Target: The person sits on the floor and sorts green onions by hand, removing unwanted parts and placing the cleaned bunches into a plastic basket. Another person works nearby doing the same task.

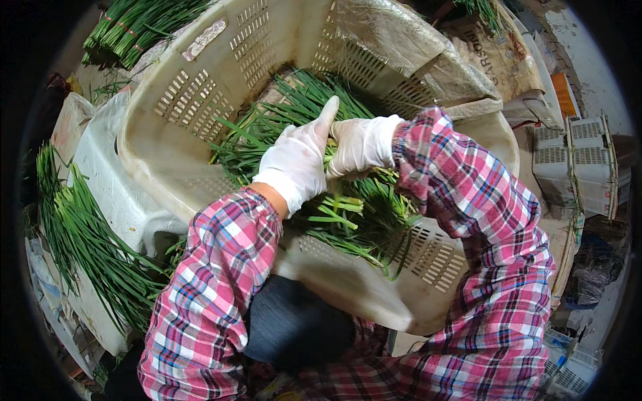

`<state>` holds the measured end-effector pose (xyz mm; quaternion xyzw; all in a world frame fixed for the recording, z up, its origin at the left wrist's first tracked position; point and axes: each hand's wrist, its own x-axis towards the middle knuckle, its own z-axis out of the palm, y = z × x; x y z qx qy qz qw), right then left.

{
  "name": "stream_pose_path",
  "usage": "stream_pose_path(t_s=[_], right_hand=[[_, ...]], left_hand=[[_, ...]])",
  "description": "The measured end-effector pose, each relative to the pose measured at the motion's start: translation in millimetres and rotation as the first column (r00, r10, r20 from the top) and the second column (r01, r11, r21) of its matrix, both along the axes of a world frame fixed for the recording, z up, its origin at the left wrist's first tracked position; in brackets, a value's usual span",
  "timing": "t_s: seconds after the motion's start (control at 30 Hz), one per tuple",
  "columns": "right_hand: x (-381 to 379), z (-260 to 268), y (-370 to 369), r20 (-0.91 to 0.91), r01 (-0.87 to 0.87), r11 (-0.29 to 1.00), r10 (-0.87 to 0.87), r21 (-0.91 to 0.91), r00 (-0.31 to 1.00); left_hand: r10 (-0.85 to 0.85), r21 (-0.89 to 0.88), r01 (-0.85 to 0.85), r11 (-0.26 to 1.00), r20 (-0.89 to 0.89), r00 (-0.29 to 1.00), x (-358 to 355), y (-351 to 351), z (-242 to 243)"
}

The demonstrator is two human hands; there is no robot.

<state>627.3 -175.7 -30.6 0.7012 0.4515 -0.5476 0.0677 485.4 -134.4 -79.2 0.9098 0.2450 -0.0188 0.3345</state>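
Observation:
Both hands wear thin white gloves and meet inside a large off-white plastic basket [145, 150] with slotted walls. My left hand [296, 155] is curled around garlic chives, its thumb pointing up and away. Against it, my right hand [358, 143] is closed on pale chive stems, which show in the gap between the hands. Its fingertips are hidden. Loose garlic chives [306, 97] fill the basket floor beyond the hands. Nearer to me, cut pale stem ends [346, 205] stick out below them.
Banded chive bundles [125, 35] lie at the upper left. More loose chives [95, 235] rest at the left near a white woven sheet [113, 175]. Plastic sheeting [401, 45] drapes over the far basket wall. Pale crates [572, 155] stand at the right. A dark-clothed knee [296, 321] is beside the near wall.

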Motion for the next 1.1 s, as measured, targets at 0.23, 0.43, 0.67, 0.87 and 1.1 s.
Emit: stream_pose_path(t_s=[0.23, 0.43, 0.67, 0.87, 1.1], right_hand=[[24.4, -27.2, -47.0, -0.568, 0.504, 0.857, -0.468, -0.107, 0.677], [37.0, -32.5, -101.9, -0.663, 0.651, 0.756, -0.521, -0.066, 0.538], [55.5, -49.9, -112.4, -0.746, 0.790, 0.613, -0.539, -0.030, 0.391], [21.1, -70.9, -77.5, -0.518, 0.658, 0.666, -0.447, 0.351, 0.730], [14.7, -68.6, -78.0, -0.733, 0.802, 0.585, -0.491, 0.123, 0.471]], left_hand=[[-0.061, -0.063, 0.058, 0.996, -0.060, 0.996, 4.3, 11.0, -1.2], [-0.049, -0.107, 0.054, 0.993, 0.053, 0.997, 3.8, 3.5, -7.7], [-0.038, -0.055, 0.036, 0.998, -0.031, 0.999, 3.8, 8.2, -5.5], [-0.013, -0.079, 0.012, 0.997, -0.008, 1.000, 3.7, 10.1, -7.8], [-0.008, -0.253, 0.030, 0.967, 0.086, 0.996, 5.8, 12.4, -8.0]])
